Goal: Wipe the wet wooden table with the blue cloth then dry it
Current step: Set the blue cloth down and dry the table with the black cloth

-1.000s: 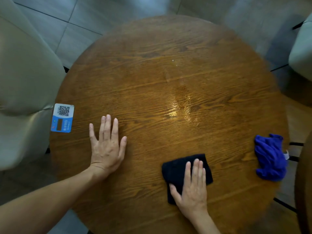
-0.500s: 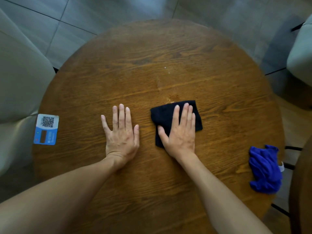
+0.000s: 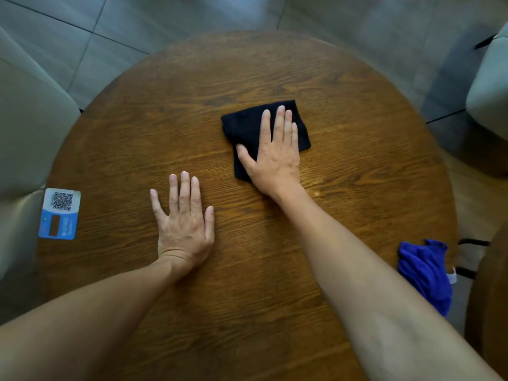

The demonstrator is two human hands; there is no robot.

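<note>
The round wooden table [image 3: 357,133] fills the view. A folded dark navy cloth [image 3: 244,127] lies flat past the table's middle, and my right hand [image 3: 275,155] presses down on it with fingers stretched out. My left hand [image 3: 184,224] rests palm-down on the bare wood nearer to me, left of the cloth, holding nothing. A crumpled bright blue cloth [image 3: 426,273] lies untouched at the table's right edge. A faint sheen shows on the wood just right of my right wrist.
A blue and white QR-code card [image 3: 60,213] sits at the table's left edge. A pale upholstered chair [image 3: 24,138] stands at the left and another [image 3: 489,86] at the far right. Grey tiled floor surrounds the table.
My right hand has pushed the dark cloth from the near edge away from me, over the shiny wet patch, to past the table's middle. My left hand stayed flat on the wood.
</note>
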